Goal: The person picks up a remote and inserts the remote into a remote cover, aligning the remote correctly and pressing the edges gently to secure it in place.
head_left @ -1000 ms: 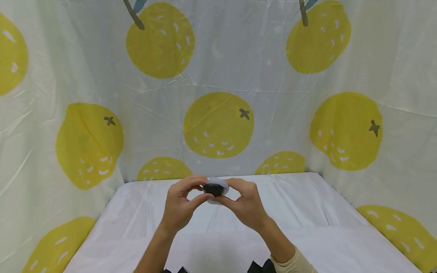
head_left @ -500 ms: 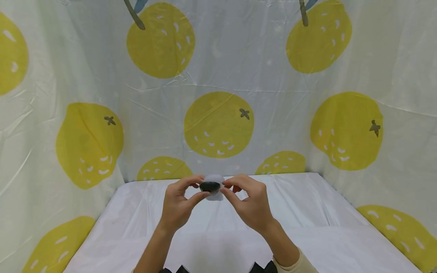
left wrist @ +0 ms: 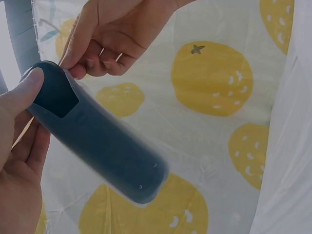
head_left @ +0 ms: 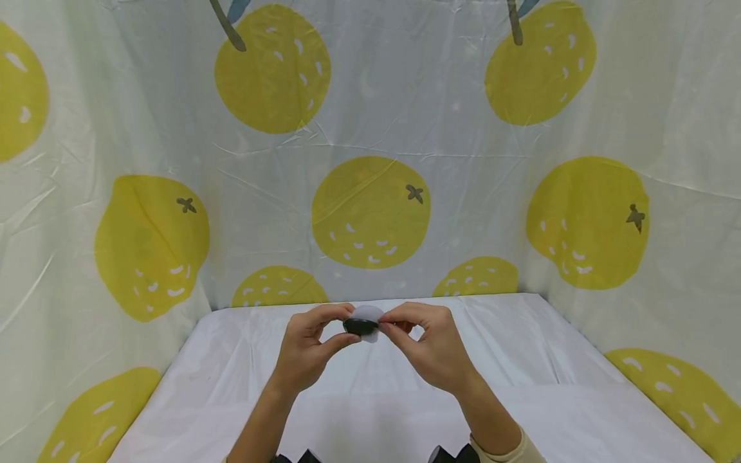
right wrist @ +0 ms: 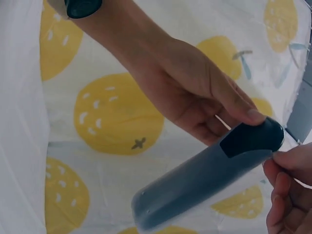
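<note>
A dark, rounded remote control [head_left: 360, 326] is held up in front of me, its near end facing the head camera. Around it sits a translucent silicone cover [left wrist: 114, 144], with the dark end showing at a notched opening. My left hand [head_left: 303, 350] grips this end, thumb on the dark surface [right wrist: 253, 139] and fingers behind. From the other side, my right hand [head_left: 437, 350] pinches the cover's edge beside the opening between thumb and index finger. Its other fingers are curled loosely, as the left wrist view shows. The covered far end slants away from both hands.
A white-covered table [head_left: 370, 411] lies below the hands. Behind and on both sides hangs a pale curtain [head_left: 382, 83] with large yellow fruit prints. Dark wrist-worn pieces [head_left: 454, 454] show at the bottom edge, and a beige sleeve [head_left: 515, 450] covers the right forearm.
My right thumb has moved from under the dark end to the cover's right edge. The remote control shifted slightly left, then back right and lower. The left hand keeps its grip.
</note>
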`<move>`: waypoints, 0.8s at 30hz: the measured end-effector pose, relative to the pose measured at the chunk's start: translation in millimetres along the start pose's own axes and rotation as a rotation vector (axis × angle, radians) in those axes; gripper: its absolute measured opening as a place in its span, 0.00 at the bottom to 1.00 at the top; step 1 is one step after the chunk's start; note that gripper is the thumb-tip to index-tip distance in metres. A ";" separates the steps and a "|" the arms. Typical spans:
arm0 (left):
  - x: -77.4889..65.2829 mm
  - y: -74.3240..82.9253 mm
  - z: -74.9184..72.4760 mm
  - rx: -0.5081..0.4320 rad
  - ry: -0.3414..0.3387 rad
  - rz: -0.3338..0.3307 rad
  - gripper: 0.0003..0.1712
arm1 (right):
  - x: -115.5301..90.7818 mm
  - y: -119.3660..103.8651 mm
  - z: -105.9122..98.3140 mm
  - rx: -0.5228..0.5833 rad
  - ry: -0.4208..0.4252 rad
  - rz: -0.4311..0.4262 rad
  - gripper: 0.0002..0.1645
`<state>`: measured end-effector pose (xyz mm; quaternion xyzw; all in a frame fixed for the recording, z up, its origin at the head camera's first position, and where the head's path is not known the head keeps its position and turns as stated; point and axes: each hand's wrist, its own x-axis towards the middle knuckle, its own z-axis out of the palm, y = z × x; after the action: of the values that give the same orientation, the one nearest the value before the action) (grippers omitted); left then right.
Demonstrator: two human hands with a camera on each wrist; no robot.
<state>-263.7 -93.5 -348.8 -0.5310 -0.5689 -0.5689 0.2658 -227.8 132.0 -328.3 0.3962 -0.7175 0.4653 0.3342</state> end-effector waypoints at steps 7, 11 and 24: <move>0.8 -1.1 1.7 0.201 -0.016 0.072 0.19 | -3.4 -2.1 11.0 -0.158 0.041 -0.023 0.11; 1.7 -1.3 1.3 0.345 -0.016 0.118 0.26 | -4.3 -2.2 16.5 -0.147 0.083 0.044 0.09; 3.0 -1.9 -4.4 0.460 0.037 0.160 0.18 | -7.7 0.5 38.5 -0.014 0.188 0.020 0.05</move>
<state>-267.7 -96.2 -345.9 -0.4894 -0.6346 -0.4110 0.4345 -229.0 98.2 -348.2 0.3411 -0.6902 0.4986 0.3983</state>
